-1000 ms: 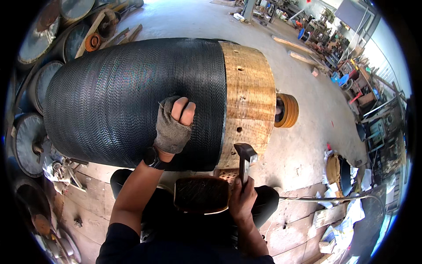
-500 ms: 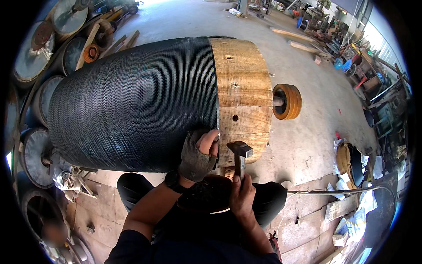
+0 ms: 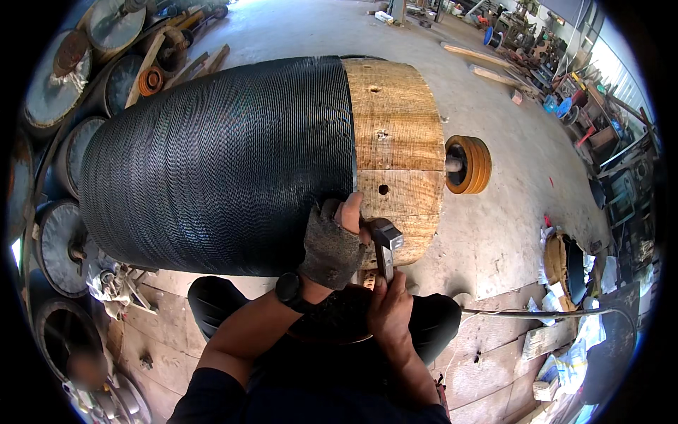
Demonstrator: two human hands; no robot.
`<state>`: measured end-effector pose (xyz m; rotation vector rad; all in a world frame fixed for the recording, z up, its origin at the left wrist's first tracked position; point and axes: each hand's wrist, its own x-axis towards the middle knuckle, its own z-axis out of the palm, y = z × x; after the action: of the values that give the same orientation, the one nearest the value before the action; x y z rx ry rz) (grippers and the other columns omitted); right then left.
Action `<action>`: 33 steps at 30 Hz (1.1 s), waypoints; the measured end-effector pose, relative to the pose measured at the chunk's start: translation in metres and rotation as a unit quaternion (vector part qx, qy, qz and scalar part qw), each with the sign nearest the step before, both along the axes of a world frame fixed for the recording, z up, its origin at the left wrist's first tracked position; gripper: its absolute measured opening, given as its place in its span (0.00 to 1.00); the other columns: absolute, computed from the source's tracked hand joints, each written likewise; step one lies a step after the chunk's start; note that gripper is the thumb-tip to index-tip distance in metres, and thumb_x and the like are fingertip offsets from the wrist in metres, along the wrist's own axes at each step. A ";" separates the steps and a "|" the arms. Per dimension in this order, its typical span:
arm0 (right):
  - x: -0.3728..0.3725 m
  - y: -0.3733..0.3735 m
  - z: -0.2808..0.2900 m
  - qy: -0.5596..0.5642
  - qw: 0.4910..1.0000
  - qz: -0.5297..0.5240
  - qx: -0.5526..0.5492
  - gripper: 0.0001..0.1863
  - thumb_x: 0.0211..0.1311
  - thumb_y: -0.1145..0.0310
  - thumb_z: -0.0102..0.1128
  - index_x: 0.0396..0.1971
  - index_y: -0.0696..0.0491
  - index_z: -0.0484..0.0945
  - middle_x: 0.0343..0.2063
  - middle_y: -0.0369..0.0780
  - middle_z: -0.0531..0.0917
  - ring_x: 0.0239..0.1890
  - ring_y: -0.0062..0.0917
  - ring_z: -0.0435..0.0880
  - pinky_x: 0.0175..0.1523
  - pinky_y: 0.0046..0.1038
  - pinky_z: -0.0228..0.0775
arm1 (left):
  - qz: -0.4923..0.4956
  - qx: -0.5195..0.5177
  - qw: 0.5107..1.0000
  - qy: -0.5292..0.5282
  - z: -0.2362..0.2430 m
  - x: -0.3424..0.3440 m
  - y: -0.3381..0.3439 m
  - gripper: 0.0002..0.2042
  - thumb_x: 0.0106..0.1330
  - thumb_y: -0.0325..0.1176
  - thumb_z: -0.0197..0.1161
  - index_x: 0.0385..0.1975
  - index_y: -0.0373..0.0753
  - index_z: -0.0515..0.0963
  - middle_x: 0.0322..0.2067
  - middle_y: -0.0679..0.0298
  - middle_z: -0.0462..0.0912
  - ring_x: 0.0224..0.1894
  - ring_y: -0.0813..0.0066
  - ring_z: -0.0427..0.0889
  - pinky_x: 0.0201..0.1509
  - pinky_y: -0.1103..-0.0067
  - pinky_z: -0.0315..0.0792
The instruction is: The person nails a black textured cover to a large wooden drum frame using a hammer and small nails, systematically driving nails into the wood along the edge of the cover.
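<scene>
My left hand point(image 3: 333, 247), in a grey fingerless glove, is closed at the seam where the black ridged covering point(image 3: 215, 162) of a large drum meets its pale wooden end section point(image 3: 395, 109); what its fingers hold is hidden. My right hand point(image 3: 390, 314) grips a hammer point(image 3: 387, 240) by its handle, the metal head just right of my left fingertips over the wood. The wood has several holes. A shaft with an orange grooved wheel point(image 3: 472, 164) projects from its right side. Below my hands, between my knees, is a dark tray point(image 3: 328, 325), partly covered.
Several drums with metal discs point(image 3: 63, 247) are stacked at the left. Wooden boards point(image 3: 473, 56) lie on the concrete floor point(image 3: 515, 212). Tools and machinery point(image 3: 593, 127) line the right. A hose point(image 3: 530, 311) and crumpled sacks point(image 3: 586, 339) are at lower right.
My left hand has moved rightward and down from the middle of the black covering to the seam, now slightly higher than half a second ago. The hammer head has come closer to its fingers.
</scene>
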<state>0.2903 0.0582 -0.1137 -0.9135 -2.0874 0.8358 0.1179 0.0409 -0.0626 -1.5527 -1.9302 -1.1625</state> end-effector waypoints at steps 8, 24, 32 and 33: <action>-0.004 0.002 0.007 -0.056 0.998 -0.014 0.032 0.09 0.72 0.69 0.53 0.44 0.60 0.70 0.18 0.51 0.77 0.20 0.54 0.78 0.24 0.46 0.69 | 0.015 -0.024 1.000 -0.014 0.007 0.007 -0.013 0.32 0.55 0.26 0.65 0.63 0.28 0.65 0.41 0.51 0.77 0.40 0.53 0.77 0.45 0.60 0.72; 0.008 -0.011 -0.003 0.262 0.964 -0.026 0.019 0.19 0.75 0.61 0.43 0.26 0.59 0.68 0.20 0.37 0.77 0.22 0.17 0.76 0.23 0.19 0.60 | -0.160 -0.305 0.939 -0.008 -0.094 0.061 -0.109 0.13 0.67 0.43 0.60 0.39 0.38 0.79 0.39 0.55 0.80 0.42 0.56 0.80 0.45 0.59 0.75; -0.006 -0.012 0.003 0.068 0.997 -0.005 -0.028 0.16 0.77 0.64 0.47 0.28 0.58 0.68 0.14 0.43 0.73 0.16 0.23 0.68 0.22 0.29 0.60 | -0.168 -0.183 0.968 -0.030 -0.121 0.061 -0.103 0.12 0.64 0.41 0.61 0.34 0.38 0.79 0.36 0.55 0.79 0.38 0.57 0.81 0.41 0.62 0.75; -0.003 -0.020 0.015 0.108 0.990 -0.024 0.091 0.17 0.77 0.62 0.45 0.28 0.57 0.69 0.14 0.40 0.73 0.16 0.20 0.68 0.22 0.27 0.60 | -0.166 -0.192 0.967 -0.020 -0.114 0.058 -0.103 0.12 0.64 0.41 0.62 0.34 0.38 0.79 0.35 0.55 0.79 0.38 0.57 0.81 0.41 0.62 0.75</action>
<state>0.2874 0.0383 -0.0989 -0.7389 -1.9106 0.6744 0.1763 -0.0618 -0.1764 -2.1364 -2.0673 -0.9836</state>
